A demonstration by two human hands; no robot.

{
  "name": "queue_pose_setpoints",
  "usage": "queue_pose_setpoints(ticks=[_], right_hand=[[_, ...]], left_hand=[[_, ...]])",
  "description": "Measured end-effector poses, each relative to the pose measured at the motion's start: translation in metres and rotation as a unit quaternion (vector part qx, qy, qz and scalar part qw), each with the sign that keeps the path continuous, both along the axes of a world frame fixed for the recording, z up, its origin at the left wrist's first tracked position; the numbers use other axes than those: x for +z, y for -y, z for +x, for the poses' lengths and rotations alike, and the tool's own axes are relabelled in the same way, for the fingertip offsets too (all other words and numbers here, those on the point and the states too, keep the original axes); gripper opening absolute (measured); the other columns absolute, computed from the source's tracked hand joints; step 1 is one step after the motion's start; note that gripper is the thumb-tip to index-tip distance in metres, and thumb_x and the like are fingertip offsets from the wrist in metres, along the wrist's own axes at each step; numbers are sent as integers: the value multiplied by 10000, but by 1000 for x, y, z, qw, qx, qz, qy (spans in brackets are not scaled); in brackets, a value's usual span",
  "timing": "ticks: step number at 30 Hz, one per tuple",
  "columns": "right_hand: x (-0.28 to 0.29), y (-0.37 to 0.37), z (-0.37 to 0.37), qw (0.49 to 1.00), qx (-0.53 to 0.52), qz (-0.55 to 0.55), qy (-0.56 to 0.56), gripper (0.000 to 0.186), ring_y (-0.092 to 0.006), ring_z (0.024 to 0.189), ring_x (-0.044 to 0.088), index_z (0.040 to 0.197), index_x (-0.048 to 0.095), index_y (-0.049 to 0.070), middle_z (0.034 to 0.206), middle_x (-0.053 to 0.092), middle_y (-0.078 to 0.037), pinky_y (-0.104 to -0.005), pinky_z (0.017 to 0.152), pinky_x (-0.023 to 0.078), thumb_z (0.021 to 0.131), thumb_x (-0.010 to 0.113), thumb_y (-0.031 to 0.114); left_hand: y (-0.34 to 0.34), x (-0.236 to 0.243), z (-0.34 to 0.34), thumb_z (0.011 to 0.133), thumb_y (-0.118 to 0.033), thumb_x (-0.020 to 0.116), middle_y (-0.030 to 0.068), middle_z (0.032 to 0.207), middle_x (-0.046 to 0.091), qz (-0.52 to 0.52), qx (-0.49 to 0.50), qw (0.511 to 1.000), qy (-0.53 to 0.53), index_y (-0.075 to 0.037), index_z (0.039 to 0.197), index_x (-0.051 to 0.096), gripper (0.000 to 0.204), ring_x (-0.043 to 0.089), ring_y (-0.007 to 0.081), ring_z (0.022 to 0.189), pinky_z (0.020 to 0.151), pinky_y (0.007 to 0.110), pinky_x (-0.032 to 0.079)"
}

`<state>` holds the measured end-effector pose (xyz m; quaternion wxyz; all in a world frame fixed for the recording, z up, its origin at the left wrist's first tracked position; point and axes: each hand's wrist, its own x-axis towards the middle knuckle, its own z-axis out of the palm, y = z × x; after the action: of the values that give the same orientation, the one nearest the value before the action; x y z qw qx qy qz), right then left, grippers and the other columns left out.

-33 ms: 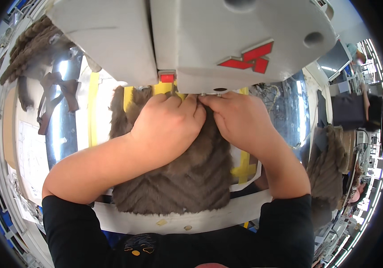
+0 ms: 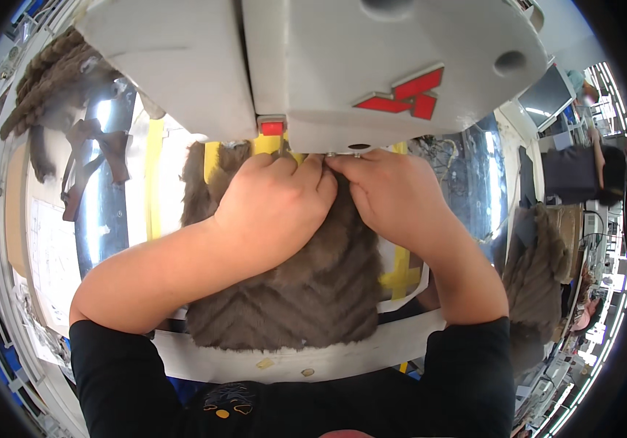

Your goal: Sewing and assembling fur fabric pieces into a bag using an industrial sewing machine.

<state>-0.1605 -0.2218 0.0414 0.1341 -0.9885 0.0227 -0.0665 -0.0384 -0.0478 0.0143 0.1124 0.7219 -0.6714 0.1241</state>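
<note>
A brown fur piece [image 2: 284, 310] with chevron-like ridges lies on the machine bed and hangs to the near table edge. Above it looms the white head of a sewing machine [image 2: 342, 73] with a small red part [image 2: 272, 128] on its lower edge. My left hand [image 2: 280, 193] presses on the fur, its fingers curled in a pinch just under the machine head. Close beside it, my right hand [image 2: 394, 193] also pinches the fur, thumb and forefinger together near the left fingertips. The machine head hides the exact spot where the fingertips meet the fur.
Yellow tape strips [image 2: 154, 175] mark the bed. More brown fur [image 2: 58, 84] and dark strips [image 2: 83, 164] lie at the left, near a paper sheet with drawn lines [image 2: 50, 255]. At the right lie another fur piece [image 2: 536, 285] and a dark cloth item [image 2: 572, 175].
</note>
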Motion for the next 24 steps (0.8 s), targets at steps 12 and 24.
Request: queue_pose_setpoints(ticks=[12, 24], right_hand=[[4, 0, 1, 1000, -8, 7, -6, 298, -276, 979, 722, 1135, 752, 88, 1118, 753, -49, -418, 753, 590, 899, 571, 103], [-10, 24, 3, 992, 29, 120, 4, 377, -328, 1033, 712, 1169, 778, 121, 1175, 747, -115, -415, 868, 578, 858, 580, 38]], left_hand=[[-2, 4, 3, 785, -136, 637, 103, 1157, 707, 34, -3, 999, -16, -30, 1116, 706, 354, 683, 223, 838, 706, 360, 512], [-3, 0, 2, 766, -141, 635, 152, 1186, 698, 22, -19, 999, -14, 8, 1153, 677, 417, 673, 229, 840, 697, 355, 512]])
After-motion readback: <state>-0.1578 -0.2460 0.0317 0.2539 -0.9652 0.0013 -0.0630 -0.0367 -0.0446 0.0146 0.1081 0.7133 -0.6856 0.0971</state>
